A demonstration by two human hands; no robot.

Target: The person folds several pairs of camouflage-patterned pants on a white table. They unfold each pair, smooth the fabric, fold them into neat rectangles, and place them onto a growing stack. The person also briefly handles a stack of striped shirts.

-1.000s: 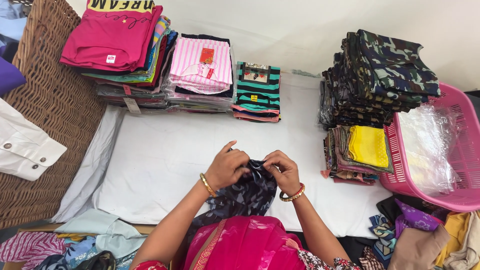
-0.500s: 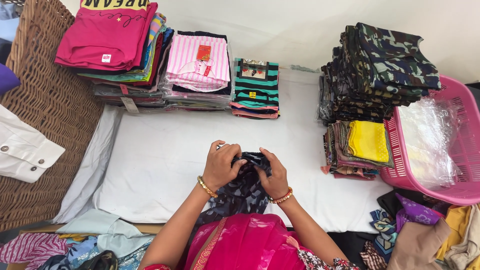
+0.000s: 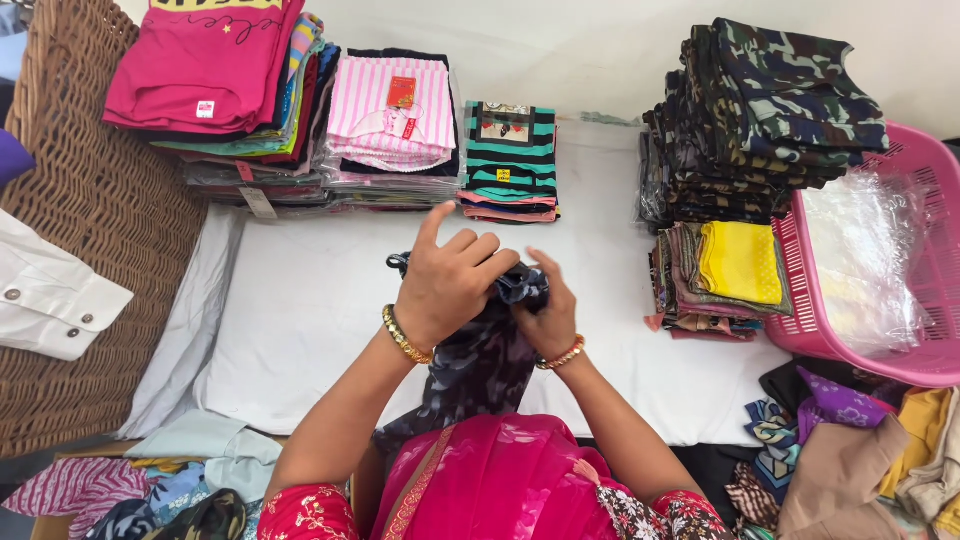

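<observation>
Both hands pinch a dark camouflage-print garment [image 3: 480,350] at its bunched top edge: left hand [image 3: 445,285] closed over it with the forefinger raised, right hand [image 3: 545,315] gripping from beside it. It hangs from above the white padded table [image 3: 300,310] down to the lap. The cloth looks soft, light and limp, likely best held by an edge or seam. Folded camouflage stacks [image 3: 760,110] and a pink basket [image 3: 925,270] sit to the right.

garment [image 3: 480,360] – dark camouflage | basket [image 3: 930,190] – pink | folded top [image 3: 512,150] – teal-black stripes | cloth [image 3: 300,310] white
</observation>
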